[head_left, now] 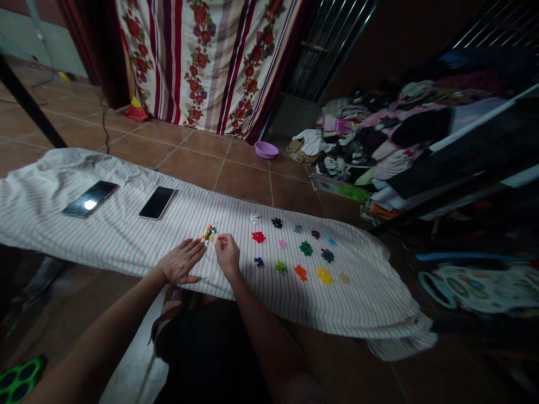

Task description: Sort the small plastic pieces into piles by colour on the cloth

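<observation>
My left hand (183,261) lies flat on the striped cloth (210,207), fingers stretched toward a small mixed pile of coloured pieces (208,233). On the pile's right side, my right hand (228,255) is closed in a pinch, with a tiny red piece (219,238) showing at its fingertips. Farther right, little pieces sit grouped by colour: a red group (258,237), a black group (277,223), a green group (306,248), an orange group (300,272), a yellow group (324,275) and several others. The pieces are too small to name their kind.
Two phones lie on the cloth at left, a larger dark phone (91,198) and a smaller phone (158,202). Beyond the table are a purple basin (266,150) on the tiled floor, a floral curtain (210,62) and a heap of clothes (379,129).
</observation>
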A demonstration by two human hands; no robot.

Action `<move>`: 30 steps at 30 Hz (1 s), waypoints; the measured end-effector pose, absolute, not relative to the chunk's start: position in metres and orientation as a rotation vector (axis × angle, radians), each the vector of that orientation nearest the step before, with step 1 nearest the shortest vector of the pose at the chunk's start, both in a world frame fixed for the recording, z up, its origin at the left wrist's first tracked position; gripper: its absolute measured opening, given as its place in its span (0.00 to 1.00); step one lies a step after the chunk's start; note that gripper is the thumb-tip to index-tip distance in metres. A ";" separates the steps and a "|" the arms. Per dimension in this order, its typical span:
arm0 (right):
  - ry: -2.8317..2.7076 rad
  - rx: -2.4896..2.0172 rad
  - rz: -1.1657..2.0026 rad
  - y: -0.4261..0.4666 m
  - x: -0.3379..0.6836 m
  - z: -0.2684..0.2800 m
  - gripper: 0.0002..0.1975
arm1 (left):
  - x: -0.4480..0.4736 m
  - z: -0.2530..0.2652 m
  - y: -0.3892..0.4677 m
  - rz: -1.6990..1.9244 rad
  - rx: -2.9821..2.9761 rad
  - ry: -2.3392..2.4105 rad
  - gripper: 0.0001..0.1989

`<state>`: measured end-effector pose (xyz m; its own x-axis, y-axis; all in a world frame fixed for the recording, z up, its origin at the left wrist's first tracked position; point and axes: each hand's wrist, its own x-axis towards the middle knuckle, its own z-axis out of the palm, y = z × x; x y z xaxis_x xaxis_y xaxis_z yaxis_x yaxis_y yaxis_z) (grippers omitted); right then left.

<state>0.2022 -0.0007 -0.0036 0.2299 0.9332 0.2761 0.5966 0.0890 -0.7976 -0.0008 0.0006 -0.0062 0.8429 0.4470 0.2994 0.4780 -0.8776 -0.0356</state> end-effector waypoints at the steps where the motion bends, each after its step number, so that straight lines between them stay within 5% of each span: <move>1: -1.458 -1.598 0.482 0.000 0.205 -0.004 0.09 | -0.001 -0.006 0.000 -0.441 -2.910 -0.730 0.42; 30: -1.760 -1.832 0.137 0.028 0.354 0.026 0.15 | -0.002 -0.006 0.000 -0.405 -2.887 -0.709 0.41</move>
